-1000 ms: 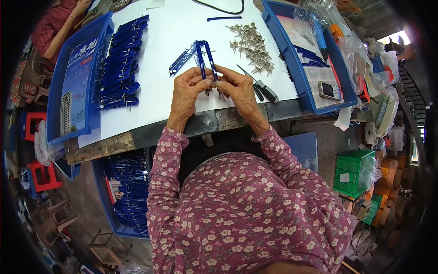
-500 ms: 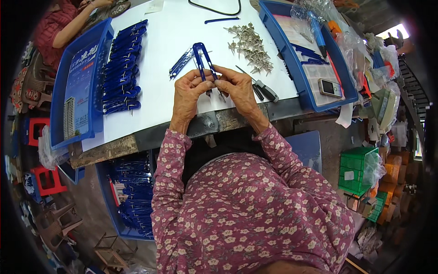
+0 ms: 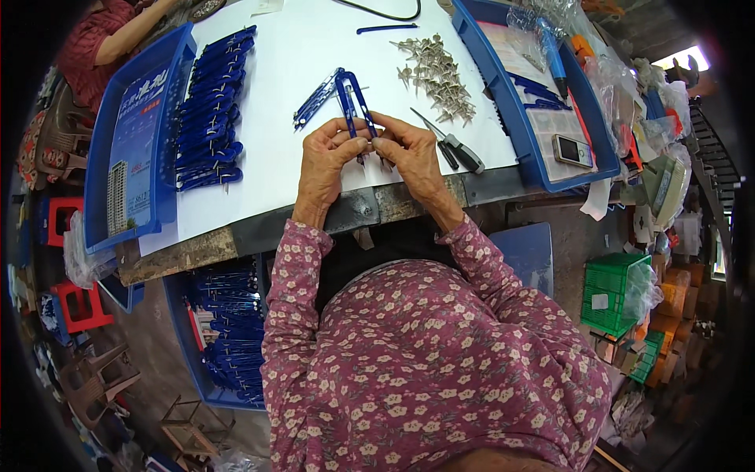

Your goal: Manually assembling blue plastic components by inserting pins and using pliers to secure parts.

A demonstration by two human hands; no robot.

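Observation:
Close to the table's front edge, my left hand (image 3: 321, 164) and my right hand (image 3: 415, 159) hold one blue, narrow U-shaped piece (image 3: 361, 98) between them. Its bend points away from me. Each hand pinches one leg near its lower end between thumb and fingers. Small metal bits show under the fingertips, too small to make out. Beyond my left hand lie a few slim blue pieces with metal parts (image 3: 318, 101). A heap of small silvery metal pieces with flat heads and thin stems (image 3: 436, 79) lies beyond my right hand. Near that hand is a grey-and-black-handled screwdriver (image 3: 468, 156).
A long stack of blue pieces (image 3: 208, 118) lies left, beside a blue tray (image 3: 93, 177). Another blue tray (image 3: 543, 179) at right holds a phone (image 3: 572, 150). A bin (image 3: 185, 334) of blue pieces stands below the table. Another person's sleeve (image 3: 82, 43) shows upper left.
The whole view has shifted slightly. Both hands keep the same pinch on the blue piece, whose legs look almost unchanged.

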